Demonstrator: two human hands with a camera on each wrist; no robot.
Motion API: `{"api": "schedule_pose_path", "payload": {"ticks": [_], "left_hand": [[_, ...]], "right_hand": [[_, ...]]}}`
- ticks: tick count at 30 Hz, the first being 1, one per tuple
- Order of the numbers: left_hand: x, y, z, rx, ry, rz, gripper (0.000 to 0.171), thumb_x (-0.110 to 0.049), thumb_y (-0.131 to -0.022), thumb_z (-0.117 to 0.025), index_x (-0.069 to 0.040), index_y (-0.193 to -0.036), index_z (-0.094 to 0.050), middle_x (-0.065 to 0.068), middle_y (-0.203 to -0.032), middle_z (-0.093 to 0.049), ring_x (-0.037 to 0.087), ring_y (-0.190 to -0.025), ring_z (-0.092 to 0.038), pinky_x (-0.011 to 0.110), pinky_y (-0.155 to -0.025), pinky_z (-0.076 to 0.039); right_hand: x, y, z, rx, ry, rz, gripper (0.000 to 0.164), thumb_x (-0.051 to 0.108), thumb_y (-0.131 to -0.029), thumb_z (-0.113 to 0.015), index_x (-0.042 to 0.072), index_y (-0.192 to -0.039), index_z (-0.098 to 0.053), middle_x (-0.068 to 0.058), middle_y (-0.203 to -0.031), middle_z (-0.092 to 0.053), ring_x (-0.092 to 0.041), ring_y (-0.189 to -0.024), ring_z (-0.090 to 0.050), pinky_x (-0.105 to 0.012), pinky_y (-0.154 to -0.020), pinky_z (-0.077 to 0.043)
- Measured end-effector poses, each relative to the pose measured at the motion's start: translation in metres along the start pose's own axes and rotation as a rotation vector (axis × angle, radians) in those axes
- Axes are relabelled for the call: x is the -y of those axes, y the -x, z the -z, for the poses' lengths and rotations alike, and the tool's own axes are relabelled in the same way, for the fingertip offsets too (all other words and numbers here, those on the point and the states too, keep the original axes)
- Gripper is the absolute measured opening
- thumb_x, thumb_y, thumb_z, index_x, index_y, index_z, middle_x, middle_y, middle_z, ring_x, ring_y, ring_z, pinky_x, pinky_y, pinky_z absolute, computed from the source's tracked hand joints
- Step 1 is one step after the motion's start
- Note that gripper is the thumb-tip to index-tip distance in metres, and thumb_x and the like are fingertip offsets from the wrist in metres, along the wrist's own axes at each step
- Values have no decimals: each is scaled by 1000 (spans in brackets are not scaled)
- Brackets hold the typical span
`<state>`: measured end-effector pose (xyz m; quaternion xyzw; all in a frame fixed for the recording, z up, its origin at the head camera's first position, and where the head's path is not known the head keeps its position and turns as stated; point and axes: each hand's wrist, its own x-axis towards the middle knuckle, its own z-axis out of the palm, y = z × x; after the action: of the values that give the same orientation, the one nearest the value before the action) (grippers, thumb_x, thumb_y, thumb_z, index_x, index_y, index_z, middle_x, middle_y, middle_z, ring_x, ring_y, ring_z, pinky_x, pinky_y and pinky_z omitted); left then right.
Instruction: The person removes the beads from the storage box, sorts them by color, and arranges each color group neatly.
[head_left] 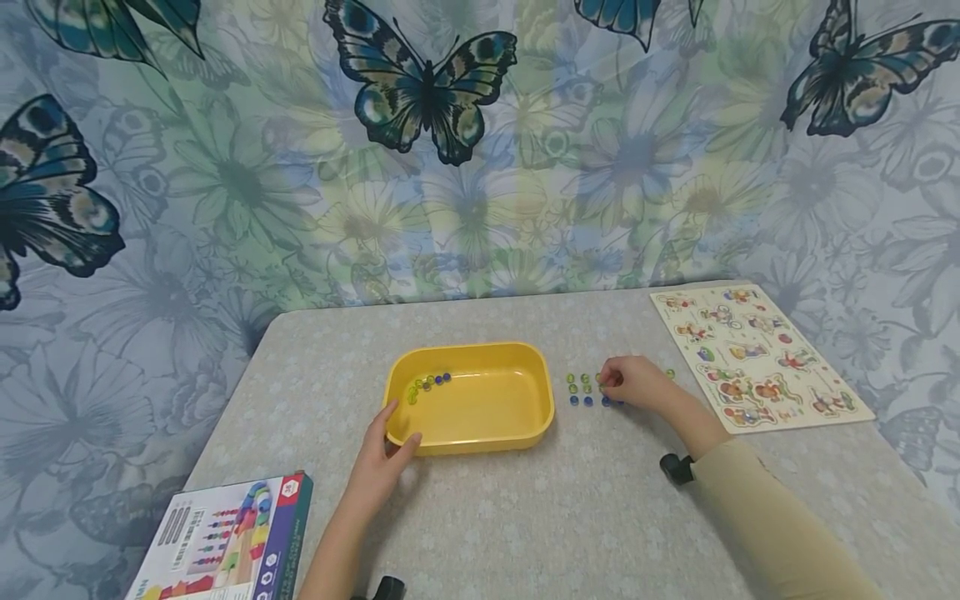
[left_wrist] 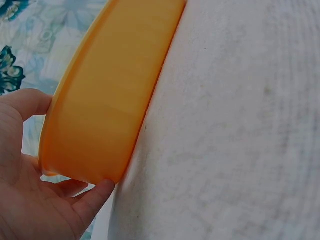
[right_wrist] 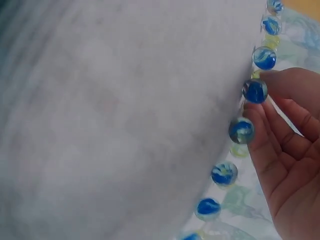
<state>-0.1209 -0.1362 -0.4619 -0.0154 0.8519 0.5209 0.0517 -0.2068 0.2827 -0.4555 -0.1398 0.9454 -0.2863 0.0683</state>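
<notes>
A shallow yellow tray [head_left: 480,437] stands on the table, with several yellow-green and blue marbles [head_left: 439,379] gathered at its left side. My left hand [head_left: 381,454] grips the tray's near-left corner, thumb and fingers spread around the wall; the left wrist view shows the tray's outer side [left_wrist: 105,100] between them. To the right of the tray, glass marbles [head_left: 573,389] lie in rows, yellow-green behind and blue in front. My right hand [head_left: 637,383] reaches into these rows, thumb and forefinger pinching at a yellow-green marble, mostly hidden behind the blue marbles [right_wrist: 255,91] in the right wrist view.
A flat board with printed cartoon figures [head_left: 757,358] lies at the right of the table. A toy box [head_left: 225,537] lies at the near left. Behind the table [head_left: 525,517] hangs a butterfly-patterned cloth [head_left: 480,225].
</notes>
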Motion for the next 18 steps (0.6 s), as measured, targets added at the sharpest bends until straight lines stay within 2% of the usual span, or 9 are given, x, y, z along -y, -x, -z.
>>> {"api": "schedule_pose_path", "payload": {"ticks": [5,10,14,18], "left_hand": [[0,-1,0,4,-1,10,72,-31,-91,-60,-19,-149,-18,13,-153,-15,33,-138,-22,47,-106,-31],[-1,-1,1,0,-1,4,72,-30,-91,-60,-19,-149,-18,12,-153,-16,33,-138,-23,46,-106,-32],[-1,-1,1,0,-2,2,72,-30,-91,-60,-20,-149,-18,12,-153,-15,33,-138,-23,46,-106,-32],[0,0,1,7,5,-11,72,-30,-91,-60,-19,-149,-17,13,-153,-15,33,-138,-23,46,-105,-33]], "right_hand": [[11,3,9,-62,-12,-16,11,9,-82,-65,6,-93,-65,0,-76,-59,-15,-68,-52,-29,-60,-45],[40,3,16,-125,-109,19,23,15,-88,-64,5,-108,-65,-3,-89,-64,-18,-80,-58,-31,-68,-51],[72,-2,8,-119,-212,56,28,18,-88,-64,9,-115,-64,-3,-98,-66,-19,-88,-60,-31,-72,-54],[102,-12,-7,-92,-297,83,28,18,-88,-65,10,-114,-65,-2,-99,-66,-17,-88,-60,-29,-72,-54]]}}
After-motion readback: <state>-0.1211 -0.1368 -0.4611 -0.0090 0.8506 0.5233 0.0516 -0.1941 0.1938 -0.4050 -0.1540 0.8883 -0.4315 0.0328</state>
